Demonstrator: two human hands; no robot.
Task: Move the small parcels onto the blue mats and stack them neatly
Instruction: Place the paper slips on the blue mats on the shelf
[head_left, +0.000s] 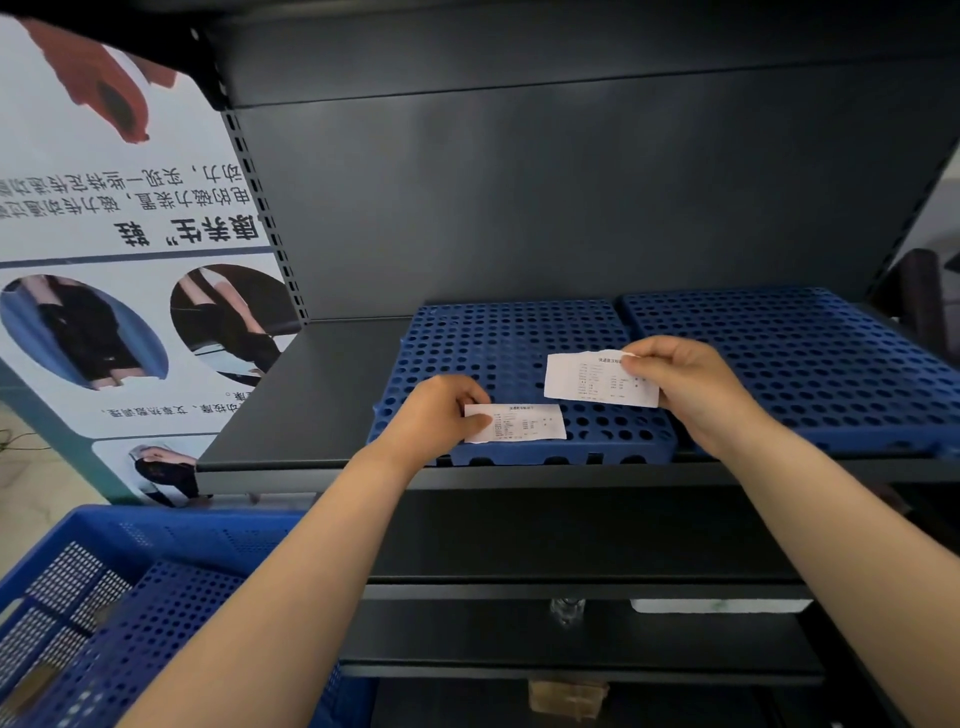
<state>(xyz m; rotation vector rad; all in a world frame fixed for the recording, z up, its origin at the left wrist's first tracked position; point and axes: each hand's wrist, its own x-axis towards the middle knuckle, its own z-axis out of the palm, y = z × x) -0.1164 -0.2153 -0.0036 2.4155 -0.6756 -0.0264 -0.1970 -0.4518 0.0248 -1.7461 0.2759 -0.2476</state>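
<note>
Near: blue crate (104, 613). Left hand (434, 415) pinches a flat white parcel (519, 423) at the left blue mat's (467, 332) front edge; right hand (691, 384) pinches a second parcel (592, 382) above it. Risk: the thin near parcel may slide off the shelf (311, 405) edge.

Perforated plastic mats (519, 338), matt metal shelf (311, 405)

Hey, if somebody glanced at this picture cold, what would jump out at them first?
Two bare hands at the centre, each pinching a small white printed parcel: the left hand holds one low over the left blue perforated plastic mat, the right hand holds another slightly higher. Both mats lie on a dark metal shelf, beside the right mat.
</note>
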